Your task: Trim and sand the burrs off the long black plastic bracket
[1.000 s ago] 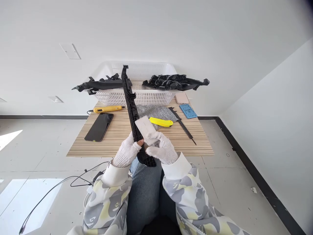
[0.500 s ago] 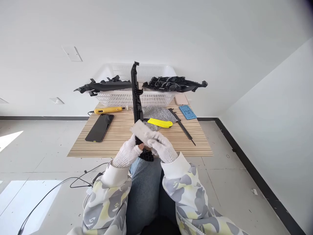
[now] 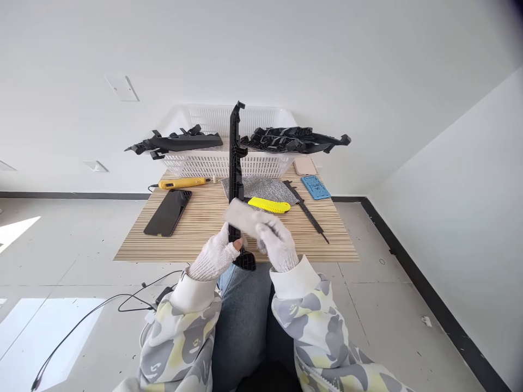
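My left hand, in a white knit glove with a bare fingertip showing, is closed round the lower part of a long black plastic trim piece. The piece stands nearly upright in view, its wider lower end over my knees. My gloved right hand grips a flat, pale grey rectangular sheet, whose exact kind I cannot make out. That sheet lies across the front of the trim piece, just above my left hand. Beyond my right hand is a yellow-handled cutter, on a silvery foil pouch.
A white plastic basket at the back carries more black trim pieces. On the wooden table lie a phone, a yellow corded tool, a black caliper, a blue card-like item and a pinkish item.
The trim piece has shifted slightly right and stands a little straighter. My right hand has moved a short way right with the pale sheet. The left hand keeps its hold.
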{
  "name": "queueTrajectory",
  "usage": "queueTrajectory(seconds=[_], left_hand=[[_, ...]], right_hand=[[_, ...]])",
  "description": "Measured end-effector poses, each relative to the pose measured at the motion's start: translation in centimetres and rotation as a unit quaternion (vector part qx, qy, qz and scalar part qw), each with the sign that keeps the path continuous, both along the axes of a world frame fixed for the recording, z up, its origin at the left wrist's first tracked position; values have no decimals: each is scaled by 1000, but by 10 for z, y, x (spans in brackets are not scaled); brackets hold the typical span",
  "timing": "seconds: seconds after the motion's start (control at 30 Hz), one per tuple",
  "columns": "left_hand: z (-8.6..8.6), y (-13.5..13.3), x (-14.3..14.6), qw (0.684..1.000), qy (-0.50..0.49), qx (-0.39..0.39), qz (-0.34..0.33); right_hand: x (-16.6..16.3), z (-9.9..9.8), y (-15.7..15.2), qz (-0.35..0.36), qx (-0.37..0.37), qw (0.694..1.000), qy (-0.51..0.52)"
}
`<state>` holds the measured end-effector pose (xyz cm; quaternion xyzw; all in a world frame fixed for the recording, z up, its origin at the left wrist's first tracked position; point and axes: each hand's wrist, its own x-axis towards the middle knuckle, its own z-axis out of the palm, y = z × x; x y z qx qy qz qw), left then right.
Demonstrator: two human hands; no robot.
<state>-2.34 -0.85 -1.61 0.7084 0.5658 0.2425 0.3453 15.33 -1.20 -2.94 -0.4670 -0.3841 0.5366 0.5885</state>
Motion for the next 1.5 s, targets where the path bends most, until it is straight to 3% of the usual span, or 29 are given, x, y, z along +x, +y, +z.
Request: queueTrajectory(seconds=[0.07,0.17,0.27,0.4,0.5,0.53,0.67,0.77,0.9,1.0,1.13,1.27,1.37,1.5], left_hand=[[1,0,1,1000,1,-1,3],[0,1,1,1000,-16,-21,-11],[-4,1,0,999,-31,-17,6],[-5,0,-1,997,-65,-27,-24],[-2,-1,0,998,-63,-28,-6],[-1,-1,1,998,-62,-32,0],[3,-2,2,996,-83,-40,-22],[4,-2,2,997,-69,-33,-16],[4,-2,2,996,-77,-38,-25],[4,-2,2,996,-78,-34,-27],[7,-2,2,997,-68,-31,-26],[9,-3,3,997,-64,-34,-21],[8,-2,3,995,-84,-40,-32],[4,-1,1,997,-73,-30,-16]], right_hand=[[0,1,1,-1,-6,1000,-3],[0,3,1,-66,-2,997,26],[1,3,1,15,-22,1000,10],[2,-1,2,-83,-2,996,33],[1,-3,3,18,-15,999,32],[1,-3,3,26,-22,999,27],[1,2,5,-70,-14,996,45],[0,5,7,11,-29,999,42],[-2,7,8,-78,-21,994,70],[-3,7,8,-23,-28,998,60],[-3,7,7,-104,-20,992,74],[-3,9,6,-29,-25,998,49],[-3,10,6,-120,-21,990,75],[0,10,7,-17,-37,998,55]])
